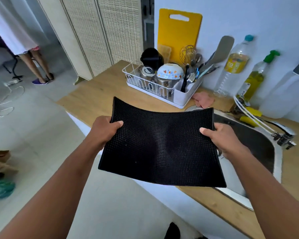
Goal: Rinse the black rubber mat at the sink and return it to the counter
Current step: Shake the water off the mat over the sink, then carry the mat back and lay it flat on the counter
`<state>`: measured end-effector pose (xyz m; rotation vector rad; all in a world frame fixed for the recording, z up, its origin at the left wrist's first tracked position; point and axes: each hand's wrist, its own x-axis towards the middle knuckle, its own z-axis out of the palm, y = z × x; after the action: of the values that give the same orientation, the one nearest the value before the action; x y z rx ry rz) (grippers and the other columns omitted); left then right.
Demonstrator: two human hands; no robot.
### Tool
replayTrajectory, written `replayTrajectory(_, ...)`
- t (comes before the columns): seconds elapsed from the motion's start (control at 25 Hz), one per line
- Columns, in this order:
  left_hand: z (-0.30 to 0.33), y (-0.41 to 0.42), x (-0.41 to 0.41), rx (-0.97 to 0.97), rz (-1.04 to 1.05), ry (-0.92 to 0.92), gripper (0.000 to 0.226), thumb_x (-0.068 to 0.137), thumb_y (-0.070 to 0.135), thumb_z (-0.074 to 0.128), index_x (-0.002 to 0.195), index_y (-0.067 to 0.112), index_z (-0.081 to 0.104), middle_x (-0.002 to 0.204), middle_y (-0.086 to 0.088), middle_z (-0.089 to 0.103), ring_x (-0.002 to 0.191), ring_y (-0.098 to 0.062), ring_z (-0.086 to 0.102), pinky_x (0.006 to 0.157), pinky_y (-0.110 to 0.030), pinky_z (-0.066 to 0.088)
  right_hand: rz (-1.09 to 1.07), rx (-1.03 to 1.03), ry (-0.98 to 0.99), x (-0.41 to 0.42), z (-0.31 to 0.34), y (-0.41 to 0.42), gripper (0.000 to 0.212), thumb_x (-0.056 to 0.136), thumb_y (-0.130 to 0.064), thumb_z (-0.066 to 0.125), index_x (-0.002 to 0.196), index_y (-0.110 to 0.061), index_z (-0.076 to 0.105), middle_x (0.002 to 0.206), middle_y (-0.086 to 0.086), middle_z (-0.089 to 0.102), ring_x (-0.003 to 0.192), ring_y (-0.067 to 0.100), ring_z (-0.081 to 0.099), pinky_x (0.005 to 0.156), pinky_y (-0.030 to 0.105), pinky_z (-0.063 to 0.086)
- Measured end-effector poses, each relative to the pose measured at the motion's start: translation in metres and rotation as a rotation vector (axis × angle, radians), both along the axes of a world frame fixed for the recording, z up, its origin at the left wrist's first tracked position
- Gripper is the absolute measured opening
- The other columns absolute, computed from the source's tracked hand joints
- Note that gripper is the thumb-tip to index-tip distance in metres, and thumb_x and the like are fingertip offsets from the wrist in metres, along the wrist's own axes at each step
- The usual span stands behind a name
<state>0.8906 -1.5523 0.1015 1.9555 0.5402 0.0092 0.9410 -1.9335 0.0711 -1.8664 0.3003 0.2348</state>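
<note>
While the black rubber mat (pixel 160 147) was gripped at its side edges by left hand (pixel 104 129) and right hand (pixel 222 138), sagging; it was best kept level over the sink (pixel 259 142); both grips held.

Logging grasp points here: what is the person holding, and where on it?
The black rubber mat, held by both hands: left hand grips its left edge, right hand its right edge, thumbs on top.

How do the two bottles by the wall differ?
The clear plastic bottle has a teal cap and a yellow label; the oil bottle has a green top. The clear plastic bottle looks mostly empty, the oil bottle holds yellow-green liquid. Both stand upright on the counter.
</note>
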Motion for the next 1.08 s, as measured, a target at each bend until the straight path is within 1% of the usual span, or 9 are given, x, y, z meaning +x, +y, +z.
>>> replayTrajectory(0.08, 0.002, 0.042, -0.026, -0.017, 0.057, -0.002, 0.015, 0.091, 0.023, 0.071, 0.085, 0.011, 0.078, 0.082, -0.007, 0.079, 0.075, -0.027, 0.077, 0.064, -0.033, 0.059, 0.023, -0.049, -0.063, -0.001, 0.0, 0.039, 0.014, 0.095, -0.018, 0.073, 0.107, -0.013, 0.076, 0.098, 0.005, 0.081, 0.086, 0.025, 0.078, 0.085, 0.045, 0.063)
replayTrajectory(0.16, 0.002, 0.093, -0.061, -0.046, 0.16, -0.026, 0.015, 0.09, 0.022, 0.072, 0.084, 0.01, 0.078, 0.081, -0.007, 0.079, 0.075, -0.027, 0.078, 0.067, -0.036, 0.061, 0.092, -0.071, -0.113, -0.005, 0.001, 0.093, 0.012, 0.097, -0.021, 0.071, 0.107, -0.02, 0.076, 0.09, -0.006, 0.081, 0.081, 0.018, 0.078, 0.077, 0.036, 0.061)
replayTrajectory(0.28, 0.0, 0.153, -0.109, -0.068, 0.28, -0.059, 0.015, 0.09, 0.021, 0.073, 0.079, 0.011, 0.077, 0.075, -0.004, 0.079, 0.071, -0.024, 0.077, 0.061, -0.032, 0.06, 0.21, -0.106, -0.19, -0.013, 0.002, 0.165, 0.008, 0.097, -0.026, 0.07, 0.102, -0.031, 0.074, 0.097, -0.007, 0.079, 0.086, 0.018, 0.076, 0.082, 0.037, 0.06)
replayTrajectory(0.4, -0.003, 0.208, -0.161, -0.079, 0.387, -0.053, 0.014, 0.091, 0.021, 0.074, 0.082, 0.011, 0.076, 0.075, -0.006, 0.079, 0.069, -0.024, 0.077, 0.06, -0.032, 0.06, 0.36, -0.117, -0.207, -0.022, 0.002, 0.236, 0.018, 0.099, -0.028, 0.07, 0.115, -0.025, 0.075, 0.098, -0.011, 0.077, 0.083, 0.013, 0.075, 0.074, 0.034, 0.059)
replayTrajectory(0.52, -0.005, 0.267, -0.224, -0.082, 0.524, -0.061, 0.012, 0.092, 0.02, 0.074, 0.083, 0.011, 0.076, 0.076, -0.007, 0.079, 0.065, -0.021, 0.077, 0.056, -0.031, 0.061, 0.509, -0.107, -0.202, -0.039, 0.002, 0.319, 0.012, 0.099, -0.027, 0.07, 0.109, -0.029, 0.074, 0.098, -0.011, 0.077, 0.089, 0.021, 0.076, 0.086, 0.048, 0.062)
replayTrajectory(0.64, -0.01, 0.312, -0.286, -0.123, 0.682, -0.072, 0.009, 0.09, 0.021, 0.076, 0.089, 0.012, 0.078, 0.083, -0.009, 0.08, 0.078, -0.03, 0.078, 0.078, -0.046, 0.064, 0.639, -0.09, -0.254, -0.064, 0.001, 0.398, 0.01, 0.098, -0.021, 0.07, 0.103, -0.027, 0.075, 0.098, -0.002, 0.079, 0.093, 0.026, 0.076, 0.091, 0.054, 0.059)
replayTrajectory(0.88, -0.013, 0.366, -0.389, -0.109, 0.965, -0.063, 0.008, 0.09, 0.019, 0.076, 0.087, 0.013, 0.078, 0.083, -0.01, 0.08, 0.081, -0.033, 0.077, 0.081, -0.051, 0.063, 0.875, -0.012, -0.228, -0.1, 0.0, 0.543, 0.008, 0.095, -0.018, 0.072, 0.094, -0.023, 0.078, 0.092, -0.002, 0.082, 0.089, 0.025, 0.077, 0.089, 0.052, 0.061)
replayTrajectory(1.0, -0.007, 0.395, -0.43, -0.062, 1.082, -0.045, 0.008, 0.09, 0.021, 0.076, 0.088, 0.014, 0.078, 0.083, -0.008, 0.08, 0.08, -0.03, 0.077, 0.08, -0.048, 0.063, 0.985, 0.039, -0.22, -0.119, -0.004, 0.617, 0.008, 0.094, -0.02, 0.074, 0.099, -0.021, 0.079, 0.08, -0.012, 0.081, 0.075, 0.011, 0.077, 0.082, 0.043, 0.064)
replayTrajectory(1.08, 0.0, 0.416, -0.454, -0.019, 1.156, -0.037, 0.008, 0.091, 0.021, 0.075, 0.088, 0.014, 0.078, 0.083, -0.008, 0.08, 0.078, -0.029, 0.078, 0.079, -0.046, 0.064, 1.074, 0.059, -0.221, -0.131, -0.005, 0.669, 0.006, 0.093, -0.022, 0.074, 0.095, -0.025, 0.08, 0.082, -0.011, 0.082, 0.077, 0.014, 0.078, 0.083, 0.046, 0.064)
